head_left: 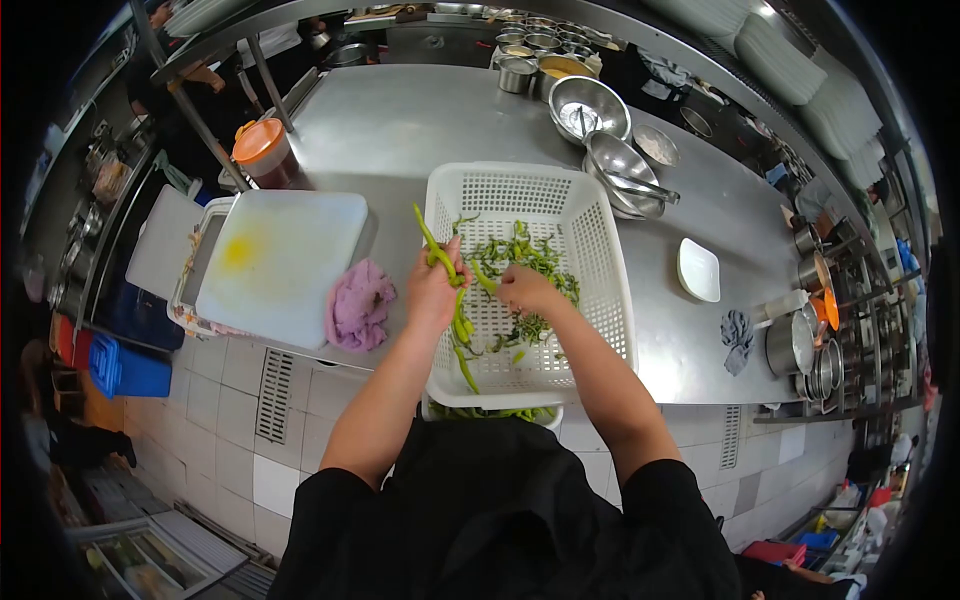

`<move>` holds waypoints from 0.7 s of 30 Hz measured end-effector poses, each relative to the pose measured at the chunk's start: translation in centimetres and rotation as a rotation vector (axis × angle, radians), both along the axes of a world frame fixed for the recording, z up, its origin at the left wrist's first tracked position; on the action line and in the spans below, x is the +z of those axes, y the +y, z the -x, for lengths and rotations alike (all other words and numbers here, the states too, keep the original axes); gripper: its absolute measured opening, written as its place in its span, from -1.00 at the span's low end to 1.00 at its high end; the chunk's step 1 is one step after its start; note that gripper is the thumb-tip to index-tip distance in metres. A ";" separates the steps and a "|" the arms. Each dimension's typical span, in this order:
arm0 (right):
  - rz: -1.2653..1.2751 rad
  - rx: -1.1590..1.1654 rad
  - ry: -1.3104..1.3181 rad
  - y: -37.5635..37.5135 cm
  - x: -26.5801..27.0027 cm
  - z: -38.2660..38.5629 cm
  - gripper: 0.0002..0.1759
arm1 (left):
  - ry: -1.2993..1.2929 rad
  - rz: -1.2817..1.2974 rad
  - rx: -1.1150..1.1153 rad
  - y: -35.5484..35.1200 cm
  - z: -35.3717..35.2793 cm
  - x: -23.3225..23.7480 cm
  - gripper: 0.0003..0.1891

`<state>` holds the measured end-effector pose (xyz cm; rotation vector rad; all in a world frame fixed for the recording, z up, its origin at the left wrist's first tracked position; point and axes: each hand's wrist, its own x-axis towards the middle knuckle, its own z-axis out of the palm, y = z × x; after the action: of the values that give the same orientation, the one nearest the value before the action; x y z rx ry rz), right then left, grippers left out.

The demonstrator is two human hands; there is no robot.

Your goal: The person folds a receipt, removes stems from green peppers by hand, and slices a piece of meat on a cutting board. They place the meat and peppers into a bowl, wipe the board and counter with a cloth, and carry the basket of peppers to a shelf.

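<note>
My left hand [434, 292] is closed around several long green chili peppers [430, 232], which stick out above and below the fingers at the left side of a white perforated plastic basket [436, 205]. My right hand [529, 291] is closed in a pinch above the basket, with a green chili pepper [484, 279] at its fingertips. Small green stems and pepper bits [520, 248] lie scattered on the basket floor, partly hidden by my right hand. Below the basket's near edge, more green peppers [490, 412] show in another container, mostly covered.
Left of the basket are a pink cloth [361, 306], a white cutting board [290, 260] with a yellow stain, and an orange-lidded container [262, 150]. Metal bowls [590, 105] stand behind right. A white dish [698, 270] and grey cloth [737, 340] lie right. A shelf [300, 12] runs overhead.
</note>
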<state>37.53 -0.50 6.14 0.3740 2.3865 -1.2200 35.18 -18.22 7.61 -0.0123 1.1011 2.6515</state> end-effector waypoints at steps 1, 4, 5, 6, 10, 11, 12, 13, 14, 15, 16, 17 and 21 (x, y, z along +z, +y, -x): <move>0.001 0.000 -0.002 0.5 0.8 0.0 -0.70 | 0.038 0.104 0.010 0.2 -0.1 0.0 -0.73; 0.454 -0.022 0.138 0.8 2.3 -0.7 -0.77 | 0.068 0.286 0.029 0.8 -0.8 0.6 -0.68; 0.554 0.016 0.216 0.3 2.8 -0.8 -0.80 | 0.069 0.358 0.042 0.9 -0.9 0.8 -0.66; 0.653 0.055 0.296 -0.1 3.0 -0.9 -0.83 | 0.069 0.361 0.039 0.9 -0.9 0.8 -0.66; 0.886 0.044 0.130 -1.1 3.0 -1.6 -0.74 | 0.078 0.408 0.055 0.7 -0.8 0.3 -0.67; 0.887 0.043 0.131 -1.1 2.3 -1.4 -0.74 | 0.076 0.367 0.075 0.6 -0.7 0.1 -0.69; 0.759 0.071 0.087 -1.0 1.2 -1.1 -0.66 | 0.077 0.367 0.074 0.5 -0.6 -0.1 -0.69; 0.630 0.098 0.043 -0.8 0.1 -0.8 -0.58 | 0.102 0.346 0.110 0.5 -0.4 -0.4 -0.73; 0.629 0.099 0.044 -1.2 0.2 -0.8 -0.58 | 0.126 0.324 0.146 0.4 -0.4 -0.5 -0.78; 0.294 0.243 0.092 -1.9 0.1 -0.8 -0.56 | 0.126 0.323 0.148 0.6 -0.2 -0.6 -0.78; -0.044 0.381 0.139 -2.7 0.0 -0.9 -0.53 | 0.119 0.278 0.185 0.8 -0.1 -0.6 -0.79; -0.183 0.402 0.195 -3.3 -1.7 -1.1 -0.49 | 0.112 0.234 0.222 1.0 -0.1 -0.6 -0.80; -0.391 0.446 0.296 -5.5 -3.9 -2.0 -0.62 | 0.080 0.181 0.115 0.7 -0.8 1.2 -0.80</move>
<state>39.58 -6.01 2.25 -0.2390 2.7576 -0.6414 36.03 -17.51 8.76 -0.0055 1.4041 2.6625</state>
